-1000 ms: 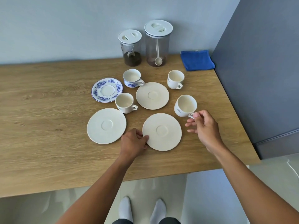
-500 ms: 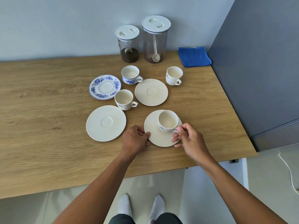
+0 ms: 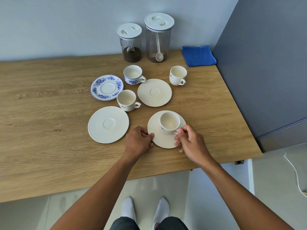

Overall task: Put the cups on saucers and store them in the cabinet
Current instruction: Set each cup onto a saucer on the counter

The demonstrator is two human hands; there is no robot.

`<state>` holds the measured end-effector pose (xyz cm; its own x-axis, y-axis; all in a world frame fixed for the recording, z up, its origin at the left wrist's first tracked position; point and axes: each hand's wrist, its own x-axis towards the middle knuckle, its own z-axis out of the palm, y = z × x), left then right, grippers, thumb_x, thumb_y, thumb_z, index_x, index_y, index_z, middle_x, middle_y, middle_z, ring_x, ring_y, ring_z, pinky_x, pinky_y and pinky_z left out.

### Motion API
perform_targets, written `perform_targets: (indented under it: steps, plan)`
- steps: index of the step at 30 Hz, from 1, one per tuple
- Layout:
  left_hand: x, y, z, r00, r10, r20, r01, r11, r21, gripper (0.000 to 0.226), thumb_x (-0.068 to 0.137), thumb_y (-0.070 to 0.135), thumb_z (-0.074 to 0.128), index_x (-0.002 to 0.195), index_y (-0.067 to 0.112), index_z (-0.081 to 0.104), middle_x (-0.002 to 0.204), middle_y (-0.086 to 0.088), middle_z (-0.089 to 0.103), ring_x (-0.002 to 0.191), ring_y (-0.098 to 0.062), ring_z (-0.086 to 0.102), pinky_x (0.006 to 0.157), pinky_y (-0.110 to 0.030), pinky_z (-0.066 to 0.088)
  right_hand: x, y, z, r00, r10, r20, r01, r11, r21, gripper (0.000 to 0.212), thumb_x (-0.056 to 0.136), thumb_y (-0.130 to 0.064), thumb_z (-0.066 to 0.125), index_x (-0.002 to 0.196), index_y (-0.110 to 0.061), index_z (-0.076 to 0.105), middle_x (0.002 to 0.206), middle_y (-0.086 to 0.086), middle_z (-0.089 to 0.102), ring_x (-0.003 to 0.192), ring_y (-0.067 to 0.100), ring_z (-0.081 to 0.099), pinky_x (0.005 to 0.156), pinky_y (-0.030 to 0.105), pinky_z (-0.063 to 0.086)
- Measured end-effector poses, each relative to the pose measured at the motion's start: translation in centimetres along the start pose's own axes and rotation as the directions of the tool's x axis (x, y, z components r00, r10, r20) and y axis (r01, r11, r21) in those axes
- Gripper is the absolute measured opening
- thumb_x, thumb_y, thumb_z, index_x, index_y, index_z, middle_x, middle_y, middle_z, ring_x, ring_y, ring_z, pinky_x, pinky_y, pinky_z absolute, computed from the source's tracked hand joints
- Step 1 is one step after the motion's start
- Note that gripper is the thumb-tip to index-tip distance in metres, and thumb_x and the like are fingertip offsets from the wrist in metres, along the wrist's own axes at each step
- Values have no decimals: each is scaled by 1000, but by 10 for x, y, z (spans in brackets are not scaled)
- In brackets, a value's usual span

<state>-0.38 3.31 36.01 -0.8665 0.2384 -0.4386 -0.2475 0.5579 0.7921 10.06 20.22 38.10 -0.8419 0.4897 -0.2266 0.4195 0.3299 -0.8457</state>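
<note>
Nearest the viewer, two feet in white socks (image 3: 144,210) stand on the pale floor below the edge of the wooden surface (image 3: 49,130). Above them, the left hand (image 3: 138,142) is curled with its fingertips pinching the left rim of the near cream saucer (image 3: 159,138). The right hand (image 3: 191,141) has thumb and forefinger closed on the handle of the white cup (image 3: 169,122), which sits on that saucer, off-centre toward the far right part; its other fingers rest at the saucer's right edge.

To the left, an empty cream saucer (image 3: 108,124) lies flat, apart from the held one. Just beyond it stands a second white cup (image 3: 127,100), handle pointing right, between the blue floral saucer (image 3: 107,87) on its far left and a third cream saucer (image 3: 154,92) on its right. Further back, a blue floral cup (image 3: 133,74) stands just beside the floral saucer, and another white cup (image 3: 177,75) stands alone to the right.

Against the wall are two lidded clear canisters: the shorter canister (image 3: 130,43) holds dark grounds, the taller canister (image 3: 158,38) a white scoop. A folded blue cloth (image 3: 198,55) lies in the far right corner, next to the grey cabinet (image 3: 265,63).
</note>
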Motion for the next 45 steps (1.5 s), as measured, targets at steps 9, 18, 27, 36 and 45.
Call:
perform_targets:
  steps: [9,18,27,36,45]
  plan:
    - [-8,-6,-15,995,93,-40,-93,996,8,22,88,35,70,97,18,59,70,-1,73,63,-17,72,70,-44,62,-1,-3,-8,995,-66,-68,36,928,-372,52,94,-66,39,128,-28,50,115,-4,66,105,19,60,87,36,48]
    - [-12,-27,-99,918,251,-306,-158,941,298,30,90,47,64,106,22,62,81,9,71,80,-18,68,72,-33,51,36,-66,1,964,-242,111,263,794,-549,65,90,-67,46,141,-28,44,153,-6,36,142,19,27,107,43,34]
    - [20,-52,-173,922,155,-356,-14,929,370,31,90,46,60,112,23,57,73,15,64,80,-24,66,72,-36,51,94,-114,51,919,-200,339,377,689,-618,48,93,-54,55,133,-27,57,134,-4,57,127,20,49,99,42,44]
    - [44,-67,-181,955,82,-284,20,940,340,17,86,39,67,92,24,65,77,10,67,81,-20,66,74,-34,54,124,-113,77,916,-139,376,347,744,-571,18,95,-42,61,81,-31,65,78,-1,66,76,21,62,67,37,51]
    - [56,-72,-182,967,-27,-252,48,996,75,12,85,21,77,83,12,68,70,-2,67,46,-12,58,48,-20,44,131,-117,82,973,-18,229,84,956,-282,10,87,-23,77,91,-13,78,74,4,76,77,14,75,68,24,57]
